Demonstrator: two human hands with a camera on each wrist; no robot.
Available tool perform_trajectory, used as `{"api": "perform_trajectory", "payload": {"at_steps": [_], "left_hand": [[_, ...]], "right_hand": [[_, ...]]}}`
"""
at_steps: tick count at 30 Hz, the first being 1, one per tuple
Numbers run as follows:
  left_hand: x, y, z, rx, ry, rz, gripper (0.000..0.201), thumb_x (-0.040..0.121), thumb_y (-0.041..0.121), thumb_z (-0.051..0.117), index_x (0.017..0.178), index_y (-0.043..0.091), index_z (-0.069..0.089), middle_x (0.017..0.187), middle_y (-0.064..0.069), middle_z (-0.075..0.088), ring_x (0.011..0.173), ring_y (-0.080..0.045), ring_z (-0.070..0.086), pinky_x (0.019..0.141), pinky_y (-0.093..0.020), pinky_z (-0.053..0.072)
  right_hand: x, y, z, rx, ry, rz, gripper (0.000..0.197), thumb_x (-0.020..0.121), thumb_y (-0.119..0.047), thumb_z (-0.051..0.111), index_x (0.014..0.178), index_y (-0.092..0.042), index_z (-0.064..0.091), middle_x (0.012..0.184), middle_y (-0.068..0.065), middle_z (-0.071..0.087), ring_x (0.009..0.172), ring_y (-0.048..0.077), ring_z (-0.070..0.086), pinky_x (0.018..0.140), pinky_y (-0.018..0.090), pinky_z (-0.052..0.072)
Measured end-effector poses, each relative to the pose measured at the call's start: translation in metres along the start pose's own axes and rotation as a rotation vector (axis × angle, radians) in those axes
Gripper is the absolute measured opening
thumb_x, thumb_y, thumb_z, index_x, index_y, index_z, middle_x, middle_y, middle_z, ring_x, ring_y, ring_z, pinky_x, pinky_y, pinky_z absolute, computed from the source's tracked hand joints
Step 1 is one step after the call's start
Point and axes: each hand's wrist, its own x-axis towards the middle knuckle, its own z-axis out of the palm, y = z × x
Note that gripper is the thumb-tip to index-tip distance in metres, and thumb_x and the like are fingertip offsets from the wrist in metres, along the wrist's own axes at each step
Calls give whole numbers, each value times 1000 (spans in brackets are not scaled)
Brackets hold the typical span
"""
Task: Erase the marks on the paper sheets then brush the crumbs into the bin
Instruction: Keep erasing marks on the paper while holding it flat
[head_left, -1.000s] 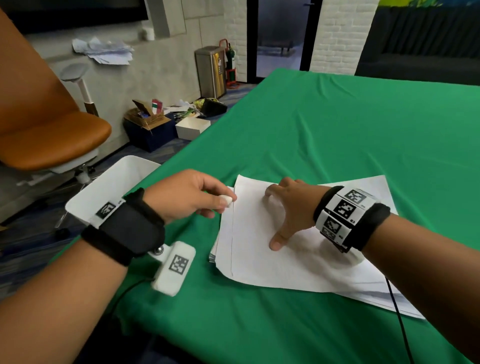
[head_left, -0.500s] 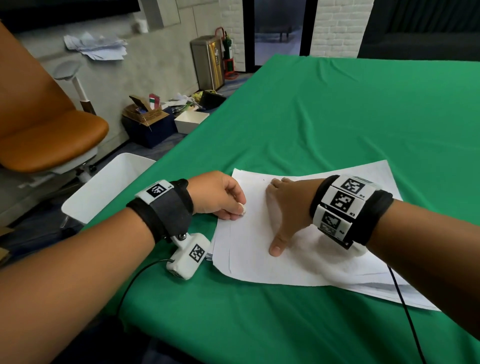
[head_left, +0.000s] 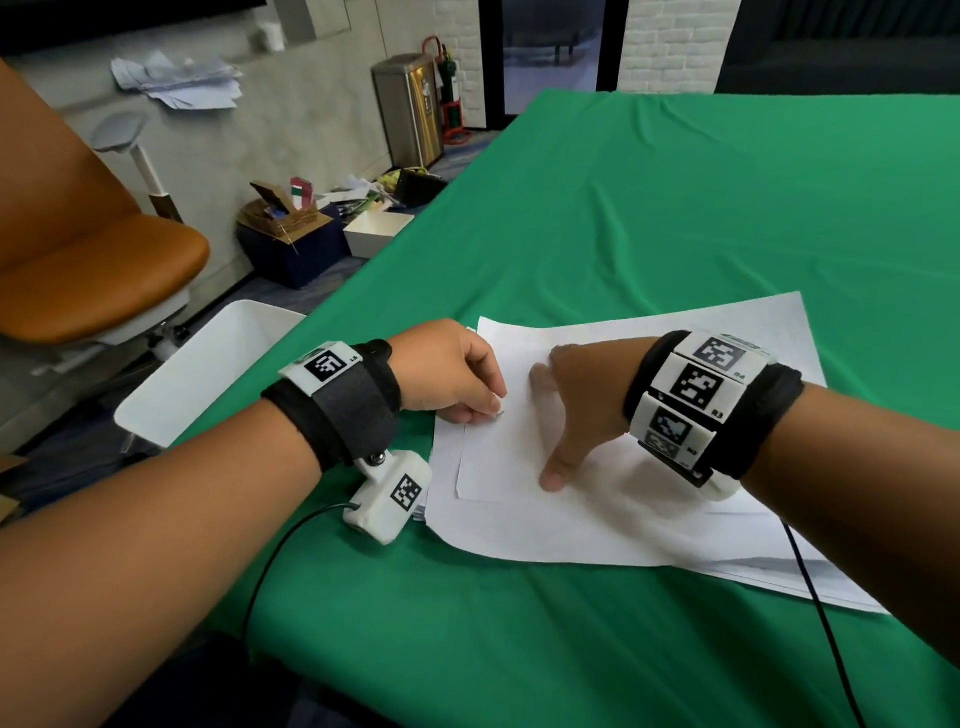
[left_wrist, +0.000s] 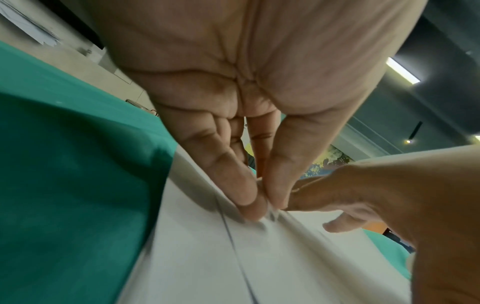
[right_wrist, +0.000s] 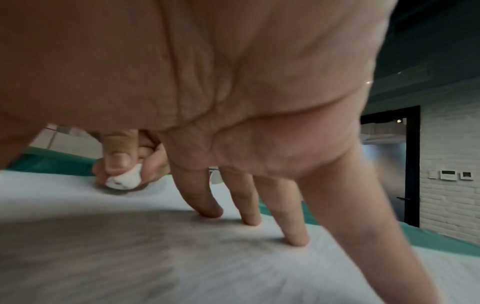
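A stack of white paper sheets (head_left: 649, 519) lies on the green table (head_left: 675, 208) near its front left corner. My left hand (head_left: 491, 410) pinches a small white eraser (head_left: 501, 407) and holds it down on the top sheet near its left edge. In the right wrist view the eraser (right_wrist: 124, 180) sits between thumb and fingers, touching the paper (right_wrist: 155, 257). My right hand (head_left: 558, 421) lies spread on the top sheet just right of the eraser, its fingertips (right_wrist: 207, 207) pressing down. The white bin (head_left: 208, 364) stands below the table's left edge.
An orange chair (head_left: 93, 270) stands left of the bin. Boxes of clutter (head_left: 291, 228) and a steel trash can (head_left: 410, 109) sit on the floor farther back. The far and right parts of the green cloth are bare. A black cable (head_left: 821, 613) crosses the paper's right end.
My left hand has moved right from beside the stack onto the top sheet and lowered the eraser to the paper. The right hand has stayed pressed on the sheet.
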Motion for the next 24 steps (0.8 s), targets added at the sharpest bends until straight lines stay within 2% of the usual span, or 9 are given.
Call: {"api": "perform_trajectory", "payload": {"at_steps": [3,4,6,8,11,13,18,20,24], "left_hand": [[5,6,3,34,13,-3,13,82,-3,79,92,3,73,78,-13,74,77,-26,77,82,-45,64],[5,8,4,51,18,-3,13,82,-2,79,91,4,73,78,-14,75,77,-26,77,82,-46,64],[4,10,6,86,12,-4,10,83,-2,79,88,5,74,79,-14,77,72,-23,75,81,-46,64],[-3,9,8,134,-51,-5,9,83,0,78,88,7,76,77,-12,77,67,-18,73,80,-41,64],[-25,8,17,258,-280,-16,11,84,4,78,92,11,79,77,-5,78,64,-13,71,70,-26,62],[-32,8,19,243,-362,-36,10,85,5,79,94,8,78,80,-7,78,67,-14,71,69,-25,61],[-9,13,4,112,-91,-41,9,82,-1,80,91,1,77,82,-18,78,85,-32,77,83,-41,64],[-12,10,7,116,-101,-17,9,82,-1,79,90,3,77,80,-15,78,81,-31,77,80,-40,64],[-36,-1,22,146,-267,-4,9,84,4,80,92,7,79,75,-7,77,65,-15,72,72,-30,63]], "right_hand": [[-1,2,9,-45,-60,43,137,52,-87,78,160,-24,20,156,10,34,140,38,44,110,53,43],[-1,3,12,-46,-67,53,143,51,-89,76,162,-30,8,162,12,23,147,42,33,114,59,38],[2,5,17,-19,-72,72,147,48,-92,73,162,-37,-2,167,15,10,152,46,19,116,64,31],[5,7,19,-5,-80,78,150,46,-93,73,161,-39,-6,167,16,6,153,47,14,117,66,29],[9,6,19,2,-93,77,152,44,-92,75,161,-39,-7,168,14,4,154,47,12,116,66,29],[10,6,21,2,-92,76,152,45,-91,75,161,-38,-8,168,14,5,155,46,12,117,65,30],[11,8,21,19,-76,57,152,42,-93,75,161,-40,-3,166,14,12,153,48,16,116,66,31],[11,8,20,15,-74,63,152,41,-93,74,161,-41,-3,166,13,12,153,47,16,116,65,31],[8,5,21,6,-74,73,152,44,-90,76,162,-38,-6,169,12,4,156,44,9,118,65,28]]}}
